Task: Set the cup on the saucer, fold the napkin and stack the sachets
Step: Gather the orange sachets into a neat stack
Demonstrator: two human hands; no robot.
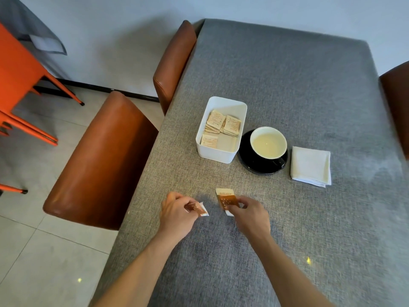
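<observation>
A black cup (268, 144) with a pale inside stands on the black saucer (246, 159) in the middle of the grey table. To its right lies a folded white napkin (311, 166). A white box (221, 129) to the left of the saucer holds several beige sachets (232, 125). Near the table's front, my left hand (177, 212) pinches a brown-and-white sachet (202, 210). My right hand (249, 210) grips another brown sachet (226, 200) just above the cloth.
The grey tablecloth (287, 85) covers the whole table. Two brown leather chairs (99, 160) stand along the left edge, and another chair (396, 100) sits at the right. An orange chair (20, 69) stands further left on the tiled floor.
</observation>
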